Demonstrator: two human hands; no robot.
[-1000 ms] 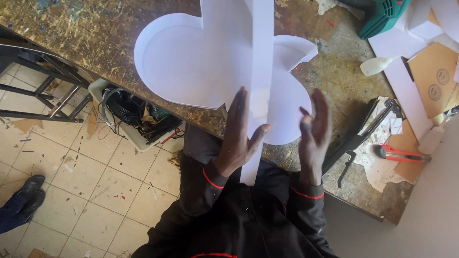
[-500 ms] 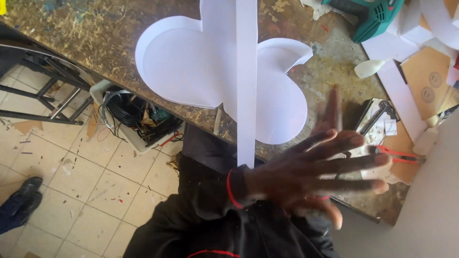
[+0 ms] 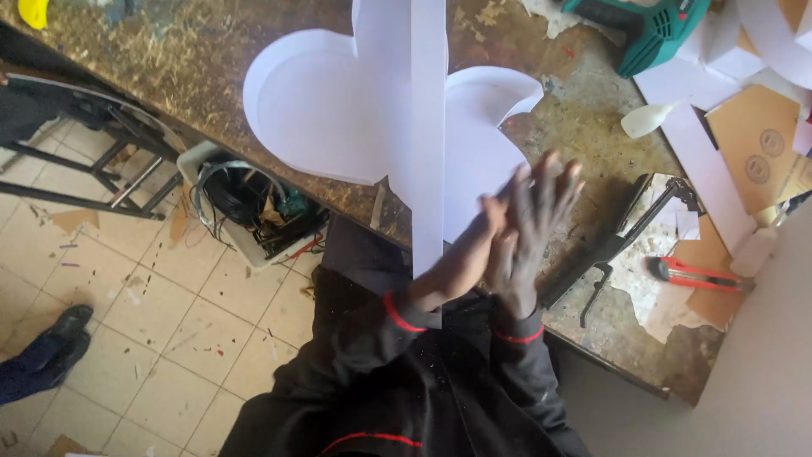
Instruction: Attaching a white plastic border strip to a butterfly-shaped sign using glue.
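Both hands are now pressing together, palms flat, holding nothing: left hand against right hand, over the white cutout; right hand's spread has closed.

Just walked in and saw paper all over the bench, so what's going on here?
A person in a dark jacket stands at a worn workbench with the left hand and right hand pressed palm to palm, holding nothing. Just beyond them lies a white heart-shaped cutout with a long white strip hanging across it. A red utility knife, a glue bottle and cardboard pieces lie to the right.
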